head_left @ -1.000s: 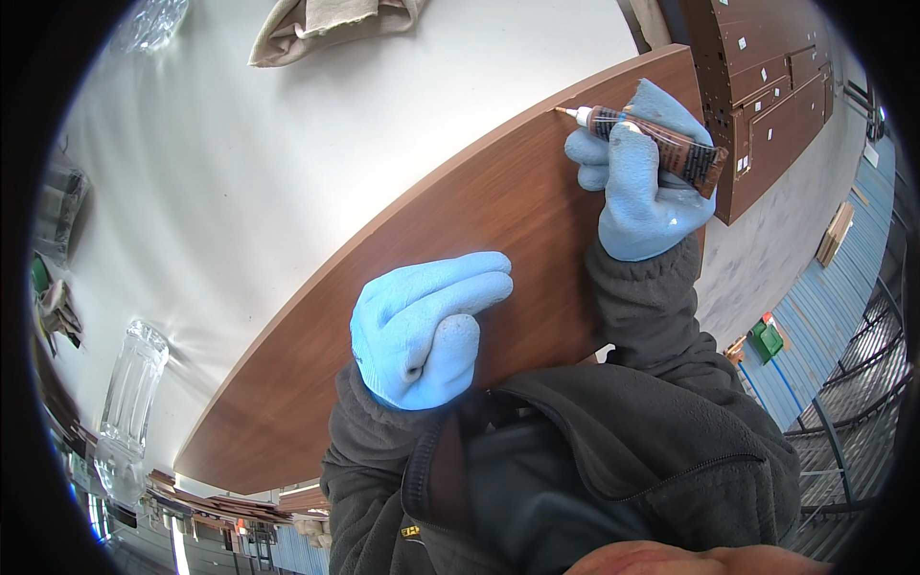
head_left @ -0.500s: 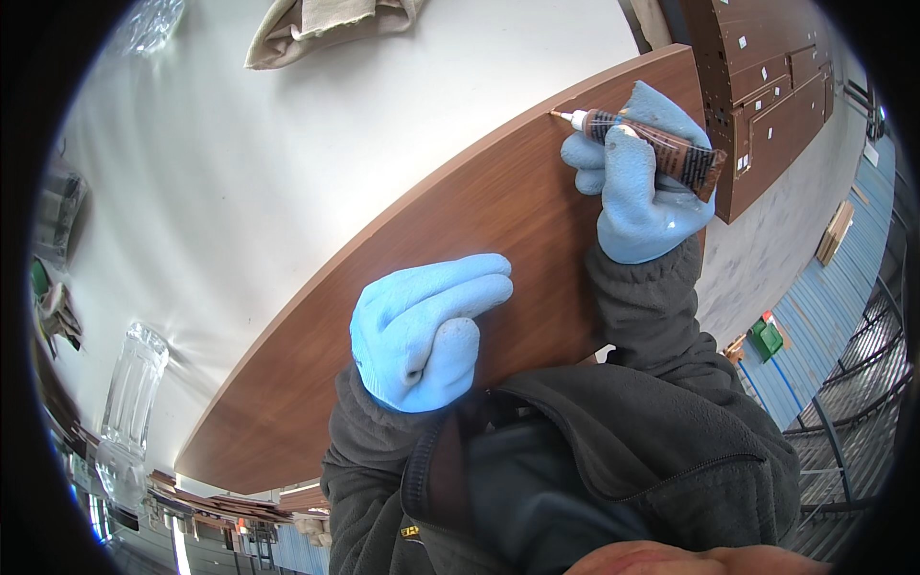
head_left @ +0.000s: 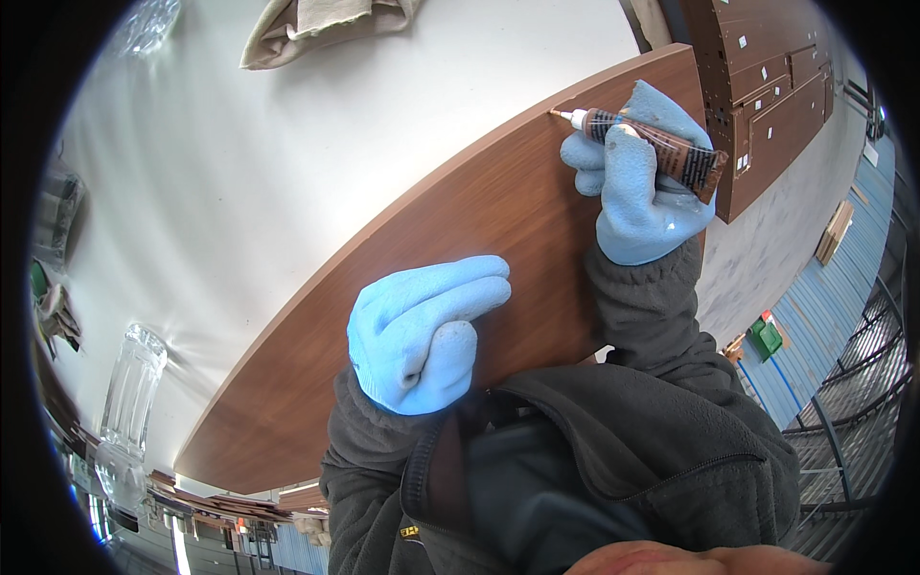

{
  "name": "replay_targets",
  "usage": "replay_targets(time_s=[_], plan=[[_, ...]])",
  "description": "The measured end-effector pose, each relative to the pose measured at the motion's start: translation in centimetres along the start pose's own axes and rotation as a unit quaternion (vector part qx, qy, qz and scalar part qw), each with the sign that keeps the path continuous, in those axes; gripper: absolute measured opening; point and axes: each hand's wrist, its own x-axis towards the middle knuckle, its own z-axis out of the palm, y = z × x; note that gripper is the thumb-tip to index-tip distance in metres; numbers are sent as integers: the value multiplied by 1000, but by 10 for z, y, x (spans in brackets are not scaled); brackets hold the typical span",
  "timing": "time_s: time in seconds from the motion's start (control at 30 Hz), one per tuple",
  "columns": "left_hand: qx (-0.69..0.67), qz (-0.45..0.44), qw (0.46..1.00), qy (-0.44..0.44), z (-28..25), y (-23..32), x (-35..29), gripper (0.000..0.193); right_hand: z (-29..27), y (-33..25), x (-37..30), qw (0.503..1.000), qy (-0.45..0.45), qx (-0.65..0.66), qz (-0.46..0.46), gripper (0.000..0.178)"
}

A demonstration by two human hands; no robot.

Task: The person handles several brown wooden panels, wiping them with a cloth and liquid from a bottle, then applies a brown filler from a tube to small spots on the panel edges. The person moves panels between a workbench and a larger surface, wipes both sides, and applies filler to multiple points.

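Note:
A long brown wood-grain board [head_left: 431, 244] lies slantwise before me, its far edge curving in this view. My right hand [head_left: 637, 206], in a light blue glove, grips a brown squeeze tube [head_left: 661, 149] with a white cap end and a thin pointed nozzle. The nozzle tip is at the board's far edge, close to a small pale nick there; whether they touch I cannot tell. Over the board's near part is my left hand [head_left: 422, 335], also in a blue glove. Two of its fingers stretch to the right and the thumb is bent in. Nothing shows in it.
A white table surface [head_left: 240, 182] extends under and beyond the board. On it lies a beige cloth [head_left: 326, 29] at the far side and a clear plastic piece [head_left: 134, 383] at the left. Brown panels with small white stickers [head_left: 767, 105] stand at the far right, above a blue slatted surface [head_left: 824, 307].
My left hand has shifted very slightly left. The right hand and the tube have stayed in practically the same place.

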Motion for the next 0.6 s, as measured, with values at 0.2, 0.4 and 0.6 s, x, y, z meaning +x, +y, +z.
replay_targets(time_s=[0.2,0.4,0.6], plan=[[9,17,1000,-1,0,-1,-1,19,-1,4,0,999,13,43,-17,41],[7,30,1000,0,0,-4,-1,18,-6,6,2,997,-16,78,-2,40],[3,27,1000,-8,-1,-4,-1,18,-1,1,-1,998,40,50,-5,35]])
